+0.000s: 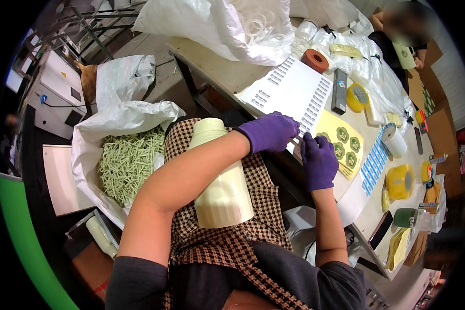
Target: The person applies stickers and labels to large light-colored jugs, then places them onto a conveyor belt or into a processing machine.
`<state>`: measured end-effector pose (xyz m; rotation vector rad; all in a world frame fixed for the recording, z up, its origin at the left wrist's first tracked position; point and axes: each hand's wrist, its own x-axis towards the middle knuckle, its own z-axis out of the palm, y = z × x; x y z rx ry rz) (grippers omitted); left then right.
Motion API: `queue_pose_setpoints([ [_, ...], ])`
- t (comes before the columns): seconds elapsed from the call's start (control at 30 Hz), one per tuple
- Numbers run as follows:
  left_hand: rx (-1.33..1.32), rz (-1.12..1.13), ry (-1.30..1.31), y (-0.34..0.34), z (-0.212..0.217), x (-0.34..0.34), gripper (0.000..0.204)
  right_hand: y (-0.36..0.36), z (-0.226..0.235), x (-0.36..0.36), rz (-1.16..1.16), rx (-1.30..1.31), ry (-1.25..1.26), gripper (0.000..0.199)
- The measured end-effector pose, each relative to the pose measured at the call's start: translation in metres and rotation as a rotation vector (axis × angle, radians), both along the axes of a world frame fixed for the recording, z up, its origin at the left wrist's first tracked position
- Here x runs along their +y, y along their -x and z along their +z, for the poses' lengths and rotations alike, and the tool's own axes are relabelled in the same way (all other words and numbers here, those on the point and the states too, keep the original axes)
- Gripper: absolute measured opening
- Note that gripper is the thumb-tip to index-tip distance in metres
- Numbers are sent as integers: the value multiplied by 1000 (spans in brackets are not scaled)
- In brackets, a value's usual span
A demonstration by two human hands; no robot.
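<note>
My left hand (274, 132), in a purple glove, reaches across my body to the near edge of a white sheet of printed labels (299, 82). Its fingers are bent and pressed together at the paper's edge. Just beside it, my right hand (319, 161), gloved the same, has thumb and fingertips drawn together at the sheet's lower corner; anything pinched there is too small to make out. A pale cream flask-shaped container (223, 199) lies in my lap on a checked apron, partly hidden under my left forearm. Yellow sheets with green flower-shaped stickers (346, 142) lie right of the labels.
At left, a white sack (85, 150) holds pale green sticks. A plastic bag of white rings (217, 31) stands on the table. Tape rolls (399, 182), a blue-and-white sticker sheet (374, 165) and a phone (381, 230) lie rightward. Another person (392, 41) holds a similar container.
</note>
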<state>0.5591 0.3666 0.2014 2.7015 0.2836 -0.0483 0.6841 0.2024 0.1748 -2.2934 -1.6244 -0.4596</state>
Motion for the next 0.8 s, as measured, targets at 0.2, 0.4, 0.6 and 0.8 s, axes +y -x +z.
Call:
queue_pose_setpoints([
  [0.2,-174,167,444,4,2,28,51,-59,10,10,211,1055,137,35],
  [0.4,-400,269,593,61,23,59,56,-69,38,-4,121,1193,-522,38],
  [0.6,-174,616,187,189,23,70,41,50,56,2,630,409,-433,44],
  [0.8,-519,570,507,225,-4,-16,56,116,55,3,962,131,-298,48],
])
